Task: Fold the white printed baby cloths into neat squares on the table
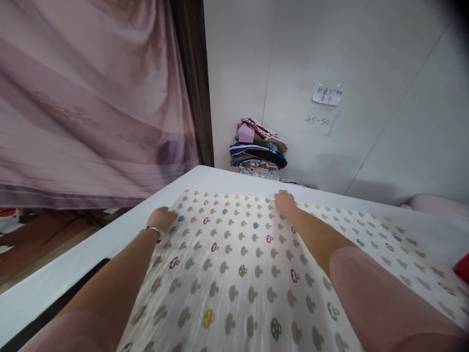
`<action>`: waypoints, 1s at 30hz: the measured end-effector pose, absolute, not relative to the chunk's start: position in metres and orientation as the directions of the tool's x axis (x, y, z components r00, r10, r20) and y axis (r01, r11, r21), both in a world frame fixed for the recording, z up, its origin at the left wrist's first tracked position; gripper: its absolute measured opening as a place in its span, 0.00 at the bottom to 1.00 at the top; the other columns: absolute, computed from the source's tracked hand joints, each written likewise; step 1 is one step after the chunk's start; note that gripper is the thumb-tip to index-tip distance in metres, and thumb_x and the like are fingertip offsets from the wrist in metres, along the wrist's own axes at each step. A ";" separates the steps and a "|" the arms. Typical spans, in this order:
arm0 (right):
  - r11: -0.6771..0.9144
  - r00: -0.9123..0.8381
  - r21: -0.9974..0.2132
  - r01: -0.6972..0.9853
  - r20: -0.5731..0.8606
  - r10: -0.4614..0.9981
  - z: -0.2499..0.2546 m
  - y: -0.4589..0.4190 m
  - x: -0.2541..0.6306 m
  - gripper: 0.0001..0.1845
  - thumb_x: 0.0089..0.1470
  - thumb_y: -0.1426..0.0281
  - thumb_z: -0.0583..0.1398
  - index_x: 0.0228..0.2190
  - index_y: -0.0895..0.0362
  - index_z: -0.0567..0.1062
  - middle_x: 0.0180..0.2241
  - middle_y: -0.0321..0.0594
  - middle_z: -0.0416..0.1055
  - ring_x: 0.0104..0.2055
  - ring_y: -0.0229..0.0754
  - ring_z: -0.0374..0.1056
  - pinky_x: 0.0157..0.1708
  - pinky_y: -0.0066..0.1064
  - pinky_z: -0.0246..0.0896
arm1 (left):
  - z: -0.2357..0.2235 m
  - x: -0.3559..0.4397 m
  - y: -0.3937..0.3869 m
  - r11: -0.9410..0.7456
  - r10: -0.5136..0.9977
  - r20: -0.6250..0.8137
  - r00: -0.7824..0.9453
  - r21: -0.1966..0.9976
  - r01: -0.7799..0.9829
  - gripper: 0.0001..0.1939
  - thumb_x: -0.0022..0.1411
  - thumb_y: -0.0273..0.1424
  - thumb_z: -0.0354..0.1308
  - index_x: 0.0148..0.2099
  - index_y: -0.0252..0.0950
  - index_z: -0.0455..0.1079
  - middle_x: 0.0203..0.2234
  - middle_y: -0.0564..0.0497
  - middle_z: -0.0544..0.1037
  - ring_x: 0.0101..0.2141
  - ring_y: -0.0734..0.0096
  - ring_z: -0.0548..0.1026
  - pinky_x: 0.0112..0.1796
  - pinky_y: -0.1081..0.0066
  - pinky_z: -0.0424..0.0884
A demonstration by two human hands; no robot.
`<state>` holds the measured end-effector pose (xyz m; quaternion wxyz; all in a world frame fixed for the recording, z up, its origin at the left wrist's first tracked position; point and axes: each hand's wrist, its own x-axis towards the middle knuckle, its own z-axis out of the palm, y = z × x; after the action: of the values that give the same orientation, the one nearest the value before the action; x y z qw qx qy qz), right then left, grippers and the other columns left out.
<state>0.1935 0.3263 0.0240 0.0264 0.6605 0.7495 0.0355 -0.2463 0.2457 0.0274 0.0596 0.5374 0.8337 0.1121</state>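
A white cloth (249, 264) printed with grey mushrooms, and a few coloured ones, lies spread over the white table (205, 178). It runs from close to my body out near the far edge and on to the right. My left hand (161, 218), with a bracelet at the wrist, is closed on the cloth's left edge; its fingertips are partly hidden. Farther out, my right hand (286, 202) grips the far edge of the cloth with bent fingers. Slight lengthwise ripples show in the near part between my arms.
Folded fabrics (258, 149) are stacked at the table's far side against the white wall (330, 49). Handwritten paper signs (327, 95) hang there. A pink curtain (91, 98) hangs at left. A dark strip (58, 303) lies along the left side, and a red object (462, 268) at far right.
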 end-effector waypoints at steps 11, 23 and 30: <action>-0.105 0.115 -0.103 0.989 0.099 0.988 0.057 0.378 0.190 0.21 0.59 0.74 0.43 0.50 0.62 0.65 0.47 0.55 0.68 0.48 0.48 0.66 0.42 0.34 0.59 | 0.093 -0.229 0.283 0.523 0.796 0.133 -0.591 0.341 0.781 0.22 0.63 0.36 0.42 0.52 0.25 0.62 0.49 0.34 0.69 0.50 0.47 0.68 0.42 0.60 0.66; 0.134 -0.129 -0.141 0.981 0.043 0.991 -0.003 0.361 0.185 0.22 0.59 0.67 0.49 0.53 0.59 0.63 0.58 0.50 0.58 0.58 0.48 0.55 0.54 0.36 0.47 | 0.019 -0.245 0.283 0.477 0.869 0.051 -0.493 0.188 0.859 0.29 0.58 0.45 0.47 0.56 0.32 0.61 0.54 0.36 0.66 0.52 0.49 0.66 0.46 0.56 0.66; 0.258 -0.251 -0.202 0.945 0.058 0.966 -0.005 0.268 0.182 0.24 0.58 0.63 0.48 0.54 0.55 0.65 0.59 0.44 0.56 0.61 0.49 0.50 0.57 0.38 0.47 | 0.030 -0.249 0.222 0.386 0.920 0.068 -0.386 0.020 0.922 0.23 0.59 0.40 0.48 0.51 0.31 0.66 0.47 0.36 0.71 0.49 0.51 0.68 0.42 0.57 0.67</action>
<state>0.1822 0.2685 -0.0051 -0.0853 0.6058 0.7885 -0.0629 -0.2494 0.2218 0.0298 -0.0229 0.5536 0.8320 0.0273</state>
